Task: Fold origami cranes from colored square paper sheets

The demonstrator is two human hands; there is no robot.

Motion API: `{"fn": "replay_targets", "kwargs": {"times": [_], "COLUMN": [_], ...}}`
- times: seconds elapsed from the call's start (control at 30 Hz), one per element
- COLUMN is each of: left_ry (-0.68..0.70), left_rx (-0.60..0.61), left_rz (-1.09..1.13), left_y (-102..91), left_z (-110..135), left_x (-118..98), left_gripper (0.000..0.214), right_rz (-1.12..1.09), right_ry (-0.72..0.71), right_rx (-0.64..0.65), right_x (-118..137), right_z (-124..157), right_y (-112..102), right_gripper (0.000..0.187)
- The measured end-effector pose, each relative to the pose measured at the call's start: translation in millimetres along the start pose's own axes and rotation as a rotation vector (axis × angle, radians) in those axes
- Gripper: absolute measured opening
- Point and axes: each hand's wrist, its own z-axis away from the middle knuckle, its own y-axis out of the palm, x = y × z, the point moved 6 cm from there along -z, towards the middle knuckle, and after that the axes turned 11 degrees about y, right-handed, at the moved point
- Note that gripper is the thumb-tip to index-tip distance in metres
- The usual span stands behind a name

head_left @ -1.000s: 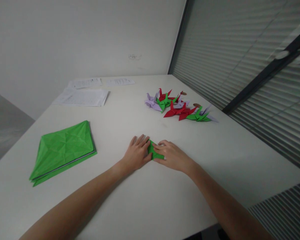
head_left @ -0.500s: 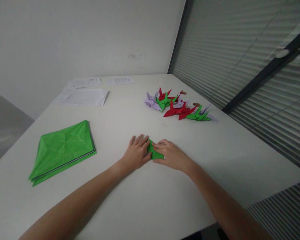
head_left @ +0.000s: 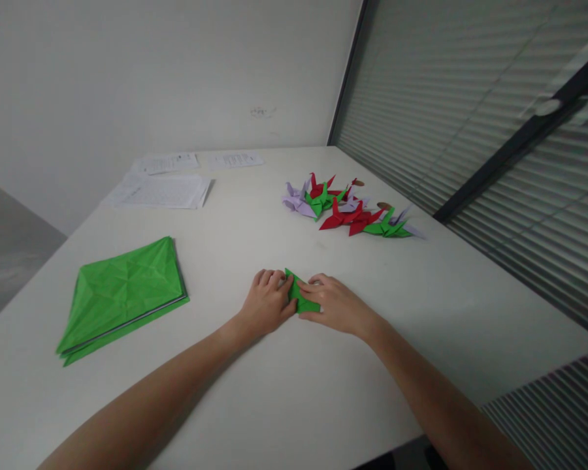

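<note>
The left hand [head_left: 267, 303] has curled its outer fingers, baring 1 far corner of the green paper [head_left: 304, 305] on the bench [head_left: 225, 405], apparently easing edge access, while its thumb and index and the right hand's [head_left: 340, 303] part-closed fingers hold it.

Small green folded-paper piece [head_left: 302, 304]: lies partly covered by left hand [head_left: 268, 303] and right hand [head_left: 337, 303]. Bare forearms [head_left: 176, 372]: both run off the bottom edge. Lilac folded-paper figure [head_left: 357, 205]: is partly hidden behind red folded-paper figure [head_left: 342, 218]. White paper sheets [head_left: 164, 192]: print is too small to read. Grey wall marks [head_left: 263, 112]: illegible. Dark object [head_left: 411, 457], bottom edge: cropped, unidentifiable.
</note>
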Motion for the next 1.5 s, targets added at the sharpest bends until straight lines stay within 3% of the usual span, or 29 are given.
{"fn": "replay_targets", "kwargs": {"times": [0.7,1.07,1.5], "left_ry": [0.032,0.046,0.033], "left_rx": [0.003,0.007,0.022], "left_rz": [-0.019,-0.004,-0.006], "left_y": [-0.6,0.7,2.6], "left_z": [-4.2,-3.8,-4.4], "left_x": [-0.2,1.3,2.7], "left_gripper": [0.047,0.047,0.050], "right_rz": [0.004,-0.044,-0.018], "right_ry": [0.023,0.088,0.201], "right_rx": [0.026,-0.169,-0.123], "right_x": [3.6,6.6,7.3], "right_z": [0.9,-3.6,-5.3], "right_y": [-4.3,-1.1,-1.6], "right_gripper": [0.024,0.040,0.058]}}
